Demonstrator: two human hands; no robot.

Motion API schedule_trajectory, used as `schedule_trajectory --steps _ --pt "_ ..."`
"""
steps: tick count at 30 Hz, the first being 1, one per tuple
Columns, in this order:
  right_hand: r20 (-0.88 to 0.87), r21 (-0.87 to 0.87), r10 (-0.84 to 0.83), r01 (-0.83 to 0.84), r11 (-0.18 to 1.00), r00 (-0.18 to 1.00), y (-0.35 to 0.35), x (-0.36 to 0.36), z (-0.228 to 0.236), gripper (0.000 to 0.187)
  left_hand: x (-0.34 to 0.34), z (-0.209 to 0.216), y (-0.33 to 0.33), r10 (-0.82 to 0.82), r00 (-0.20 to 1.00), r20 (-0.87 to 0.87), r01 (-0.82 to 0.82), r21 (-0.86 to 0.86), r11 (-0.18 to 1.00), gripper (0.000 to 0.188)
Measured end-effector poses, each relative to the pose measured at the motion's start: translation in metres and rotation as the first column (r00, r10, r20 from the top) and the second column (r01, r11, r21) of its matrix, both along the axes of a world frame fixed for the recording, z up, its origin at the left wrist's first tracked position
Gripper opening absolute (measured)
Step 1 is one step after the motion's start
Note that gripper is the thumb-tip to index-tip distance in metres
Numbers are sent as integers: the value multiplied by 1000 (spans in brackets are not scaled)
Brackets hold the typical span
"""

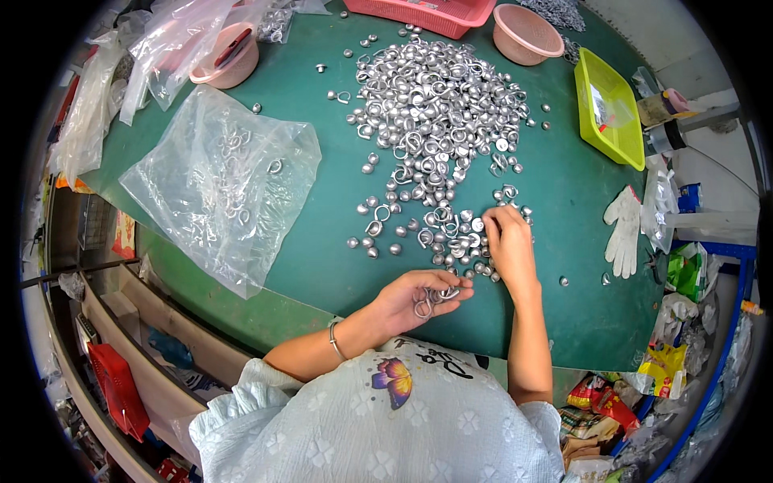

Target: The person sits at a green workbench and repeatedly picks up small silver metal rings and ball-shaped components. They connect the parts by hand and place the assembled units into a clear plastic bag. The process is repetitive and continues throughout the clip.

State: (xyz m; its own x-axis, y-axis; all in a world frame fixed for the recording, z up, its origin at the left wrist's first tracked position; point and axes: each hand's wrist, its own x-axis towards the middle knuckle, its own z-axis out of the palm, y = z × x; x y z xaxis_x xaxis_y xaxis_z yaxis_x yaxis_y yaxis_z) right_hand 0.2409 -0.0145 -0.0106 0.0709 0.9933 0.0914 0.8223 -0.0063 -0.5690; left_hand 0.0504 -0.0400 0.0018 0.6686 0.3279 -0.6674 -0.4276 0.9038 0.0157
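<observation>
Half curled, the left grip (409, 296) cradled metal rings (444, 295); the right grip (510, 245) met silvery caps (476, 225), its hold unclear, the heap (431, 101) just beyond both on the surface (580, 209).

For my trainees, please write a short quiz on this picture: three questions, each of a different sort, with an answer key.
1. Multiple choice: What does the left hand hold?
A) a screwdriver
B) curled silver metal rings
C) a clear plastic bag

2. True or false: The white fabric glove lies to the right of the right hand.

3. Fill the gap: A round pink plastic bowl stands between a rectangular pinkish-red plastic basket and a rectangular plastic basket coloured ___.

Key: 1. B; 2. True; 3. yellow-green.
</observation>
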Motion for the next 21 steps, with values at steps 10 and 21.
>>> schedule_trajectory --steps 10,21 --pt "-787 -251 -342 239 938 513 -39 11 -1 12 1 -18 -2 -119 992 42 102 289 952 24" --pt "-766 -15 -181 265 964 617 -64 -34 17 10 19 -12 -6 64 956 -285 109 549 829 22"
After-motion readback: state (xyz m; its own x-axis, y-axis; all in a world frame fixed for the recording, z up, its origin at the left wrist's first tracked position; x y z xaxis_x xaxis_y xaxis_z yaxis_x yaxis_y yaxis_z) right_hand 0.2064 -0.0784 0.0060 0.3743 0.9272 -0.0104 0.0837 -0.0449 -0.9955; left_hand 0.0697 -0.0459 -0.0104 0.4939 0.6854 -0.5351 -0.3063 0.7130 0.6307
